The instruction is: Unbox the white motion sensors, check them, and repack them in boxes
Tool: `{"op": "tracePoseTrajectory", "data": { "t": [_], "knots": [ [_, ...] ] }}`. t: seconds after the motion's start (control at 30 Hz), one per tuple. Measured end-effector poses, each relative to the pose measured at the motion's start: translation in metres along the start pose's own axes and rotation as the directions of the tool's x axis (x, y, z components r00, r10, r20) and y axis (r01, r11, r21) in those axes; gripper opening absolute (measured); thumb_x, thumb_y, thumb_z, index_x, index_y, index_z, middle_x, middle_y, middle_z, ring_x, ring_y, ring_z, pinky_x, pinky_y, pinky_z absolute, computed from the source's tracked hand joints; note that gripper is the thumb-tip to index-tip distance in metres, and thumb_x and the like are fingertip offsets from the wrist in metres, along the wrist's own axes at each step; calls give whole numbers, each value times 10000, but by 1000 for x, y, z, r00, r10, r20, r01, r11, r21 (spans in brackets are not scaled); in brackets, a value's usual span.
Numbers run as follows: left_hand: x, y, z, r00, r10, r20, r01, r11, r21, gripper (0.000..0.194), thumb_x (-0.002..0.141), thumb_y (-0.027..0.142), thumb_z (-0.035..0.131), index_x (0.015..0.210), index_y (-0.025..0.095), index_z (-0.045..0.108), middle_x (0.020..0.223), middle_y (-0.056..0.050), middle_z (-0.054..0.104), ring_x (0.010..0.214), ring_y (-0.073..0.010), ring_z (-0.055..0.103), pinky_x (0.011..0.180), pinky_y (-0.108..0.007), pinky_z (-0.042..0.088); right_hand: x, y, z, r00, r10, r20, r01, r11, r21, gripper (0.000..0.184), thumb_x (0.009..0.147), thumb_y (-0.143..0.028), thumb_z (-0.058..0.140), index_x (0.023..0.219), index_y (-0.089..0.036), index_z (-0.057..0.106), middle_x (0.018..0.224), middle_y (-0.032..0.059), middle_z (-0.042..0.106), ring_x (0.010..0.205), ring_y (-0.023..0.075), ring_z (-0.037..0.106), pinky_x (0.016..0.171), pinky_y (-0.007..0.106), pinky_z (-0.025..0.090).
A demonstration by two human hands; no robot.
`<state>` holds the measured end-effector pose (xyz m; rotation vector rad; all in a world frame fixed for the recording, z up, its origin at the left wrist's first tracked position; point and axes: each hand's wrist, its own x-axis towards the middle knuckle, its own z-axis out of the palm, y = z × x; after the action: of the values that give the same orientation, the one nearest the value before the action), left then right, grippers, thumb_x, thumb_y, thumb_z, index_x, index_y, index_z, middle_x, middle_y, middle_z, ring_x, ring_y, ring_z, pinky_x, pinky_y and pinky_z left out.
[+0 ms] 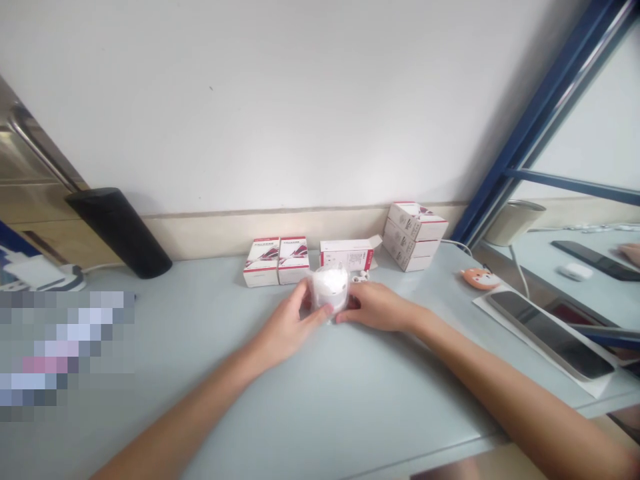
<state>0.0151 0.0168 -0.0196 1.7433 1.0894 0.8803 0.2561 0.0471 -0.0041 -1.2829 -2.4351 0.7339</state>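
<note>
A small white rounded device in a clear plastic bag (330, 287) stands upright between my hands over the grey-blue tabletop. My left hand (295, 317) grips its left side, with the thumb across the lower front. At the right side, my right hand (375, 307) has its fingers curled against the bag; some fingertips are hidden. Just behind lies an open white and red carton (346, 253) on its side, its flap sticking out to the right. Small white pieces (361, 275) sit beside the carton, partly covered by my right hand.
Two closed cartons (277, 261) lie to the left, and a stack of cartons (416, 237) stands at the right by the wall. A black cylinder (123, 230) is at far left. On the right are an orange animal-shaped item (480, 278) and a dark flat slab (550, 333) on white paper.
</note>
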Motion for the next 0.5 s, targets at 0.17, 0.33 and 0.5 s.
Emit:
{"op": "tracePoseTrajectory", "data": {
  "t": [0.17,0.33,0.5],
  "knots": [
    [0,-1,4,999,-32,-2,32,999,39,535,884,552,768,1325,283,628,1355,-51,724,1263,-325,663,1022,-430,542,-1,-5,1,999,-30,-29,27,996,-90,258,917,-479,743,937,-228,686,911,30,756,763,198,627,676,293,392],
    [-1,8,4,996,-46,-76,38,994,-105,565,809,495,855,1269,227,664,1303,-98,750,1201,-341,696,977,-425,556,-5,-7,-2,986,-97,-138,72,981,-180,329,917,-538,741,893,-215,681,905,48,753,735,191,615,641,290,365],
    [2,20,-3,985,-95,-144,7,858,-514,587,858,414,839,1353,227,588,1381,-114,715,1286,-315,667,1042,-417,536,-6,-8,-9,954,-100,-281,94,995,-33,348,1007,-544,619,907,-226,719,826,13,734,683,159,577,658,287,403]
  ]
}}
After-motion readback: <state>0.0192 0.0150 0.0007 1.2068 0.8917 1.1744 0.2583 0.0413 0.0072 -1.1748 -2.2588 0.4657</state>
